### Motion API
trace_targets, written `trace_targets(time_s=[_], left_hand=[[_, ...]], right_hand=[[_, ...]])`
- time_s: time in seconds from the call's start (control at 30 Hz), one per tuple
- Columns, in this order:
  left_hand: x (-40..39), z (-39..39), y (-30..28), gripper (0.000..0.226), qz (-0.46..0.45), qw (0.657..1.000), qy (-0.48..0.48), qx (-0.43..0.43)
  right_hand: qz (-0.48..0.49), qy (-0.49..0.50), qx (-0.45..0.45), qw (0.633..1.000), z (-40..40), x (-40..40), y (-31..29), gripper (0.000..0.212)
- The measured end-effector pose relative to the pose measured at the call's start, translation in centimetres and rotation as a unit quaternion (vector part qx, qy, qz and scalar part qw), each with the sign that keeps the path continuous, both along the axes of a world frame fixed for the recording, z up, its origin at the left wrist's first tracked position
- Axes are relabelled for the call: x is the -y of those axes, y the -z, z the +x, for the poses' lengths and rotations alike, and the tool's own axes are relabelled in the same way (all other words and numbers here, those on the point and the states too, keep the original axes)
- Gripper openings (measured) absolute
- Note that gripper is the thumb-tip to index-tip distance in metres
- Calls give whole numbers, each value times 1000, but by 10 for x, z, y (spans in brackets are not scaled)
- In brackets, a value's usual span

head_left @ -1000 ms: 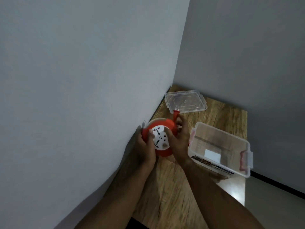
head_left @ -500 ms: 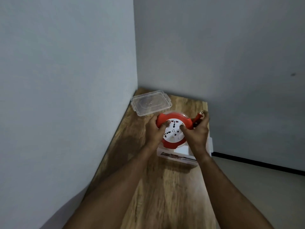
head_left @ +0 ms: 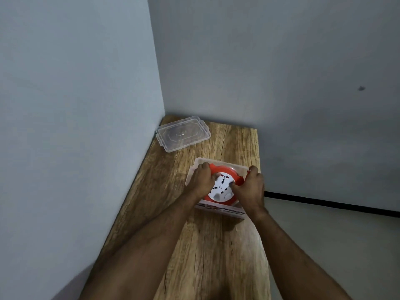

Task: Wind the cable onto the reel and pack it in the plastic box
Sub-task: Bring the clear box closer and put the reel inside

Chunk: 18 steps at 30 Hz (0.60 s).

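Both hands on reel (head_left: pixel 220 187), which sat down inside plastic box (head_left: pixel 195 169) at desk's (head_left: pixel 216 245) right side. Left hand (head_left: pixel 201 180) gripped reel's left rim, fingers curled over edge; right hand (head_left: pixel 251 185) gripped right rim, thumb on white socket face. Risk, my guess: box close to desk edge, hard push cld shove it off; reel looked tight fit, cld jam or pinch fingers vs wall. Lid (head_left: pixel 183 135) lay apart, far corner. Cable not visible; box's right wall hidden behind right hand.
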<state>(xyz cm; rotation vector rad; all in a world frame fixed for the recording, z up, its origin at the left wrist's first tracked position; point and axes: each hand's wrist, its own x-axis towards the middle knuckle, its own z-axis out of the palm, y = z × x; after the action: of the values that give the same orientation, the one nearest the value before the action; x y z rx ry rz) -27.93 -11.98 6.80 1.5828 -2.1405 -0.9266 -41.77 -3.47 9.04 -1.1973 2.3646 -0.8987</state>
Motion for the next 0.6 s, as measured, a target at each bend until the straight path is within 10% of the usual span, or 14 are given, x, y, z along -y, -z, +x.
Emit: trace_targets(time_s=[0.6], left_hand=[[-7,0,15,44,-78,997,-12,15]], right_hand=[[63,-39,-48,996,7,1,2,75]])
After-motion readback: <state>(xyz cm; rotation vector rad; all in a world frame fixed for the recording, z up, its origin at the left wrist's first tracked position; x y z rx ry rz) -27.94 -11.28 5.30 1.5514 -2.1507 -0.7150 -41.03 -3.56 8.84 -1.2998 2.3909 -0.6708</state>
